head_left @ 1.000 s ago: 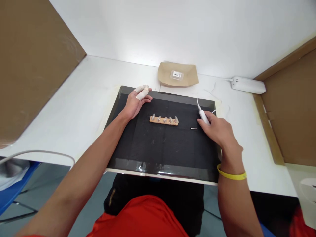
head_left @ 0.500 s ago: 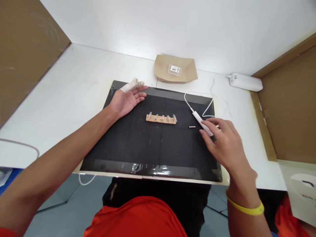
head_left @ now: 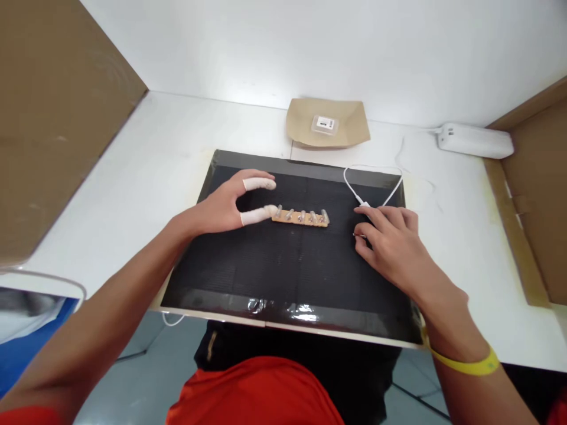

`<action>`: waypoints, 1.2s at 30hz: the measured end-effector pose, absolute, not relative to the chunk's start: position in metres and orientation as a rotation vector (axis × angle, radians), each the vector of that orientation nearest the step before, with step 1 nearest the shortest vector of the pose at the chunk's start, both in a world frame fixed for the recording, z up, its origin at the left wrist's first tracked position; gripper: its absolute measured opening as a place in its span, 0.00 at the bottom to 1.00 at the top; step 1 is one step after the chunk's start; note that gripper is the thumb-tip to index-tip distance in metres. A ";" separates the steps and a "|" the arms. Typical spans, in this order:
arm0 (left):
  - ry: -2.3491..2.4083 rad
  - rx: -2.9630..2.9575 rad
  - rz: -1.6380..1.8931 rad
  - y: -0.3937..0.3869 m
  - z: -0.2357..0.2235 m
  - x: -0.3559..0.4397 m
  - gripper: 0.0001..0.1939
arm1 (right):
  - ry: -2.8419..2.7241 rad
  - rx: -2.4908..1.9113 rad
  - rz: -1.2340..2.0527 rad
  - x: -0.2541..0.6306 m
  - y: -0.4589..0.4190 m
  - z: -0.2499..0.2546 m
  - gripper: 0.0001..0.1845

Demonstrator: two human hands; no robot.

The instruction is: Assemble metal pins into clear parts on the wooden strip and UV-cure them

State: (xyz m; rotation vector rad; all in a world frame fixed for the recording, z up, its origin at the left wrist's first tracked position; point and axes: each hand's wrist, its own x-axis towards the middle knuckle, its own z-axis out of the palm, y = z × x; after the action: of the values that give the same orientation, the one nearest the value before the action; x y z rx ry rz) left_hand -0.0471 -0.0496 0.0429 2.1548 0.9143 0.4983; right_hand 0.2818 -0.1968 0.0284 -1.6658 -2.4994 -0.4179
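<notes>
1. Five clear pegs [head_left: 302, 216] line a tan strip [head_left: 295, 218], back from the front edge of the bench [head_left: 168, 141].
2. Left hand [head_left: 224, 208]: wide, thumb at strip's left end.
3. Right hand [head_left: 394, 248]: narrow, pinching a small pin [head_left: 357, 235].

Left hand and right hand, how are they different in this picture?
The left hand wears white covers on its thumb and one finger; the right hand shows none. The left hand's thumb and finger are wide apart; the right hand's are close together. The right hand's wrist wears a yellow band; the left hand's shows none. Both are over the black mat.
</notes>
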 end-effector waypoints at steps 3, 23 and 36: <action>0.810 2.322 0.419 -0.054 0.038 -0.047 0.28 | -2.426 -1.643 -0.302 0.284 -0.196 0.032 0.06; 0.756 2.431 0.458 -0.043 0.014 -0.033 0.17 | -1.605 -1.511 0.314 0.272 -0.174 0.035 0.08; 0.786 2.419 0.477 -0.046 0.011 -0.029 0.14 | -1.853 -1.423 0.205 0.272 -0.172 0.022 0.10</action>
State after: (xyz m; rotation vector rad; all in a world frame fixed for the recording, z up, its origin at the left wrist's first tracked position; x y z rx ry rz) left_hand -0.0291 -0.0460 0.0106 2.4186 0.7858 0.4769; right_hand 0.2724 -0.1719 0.0225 -1.4228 -1.8527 0.2047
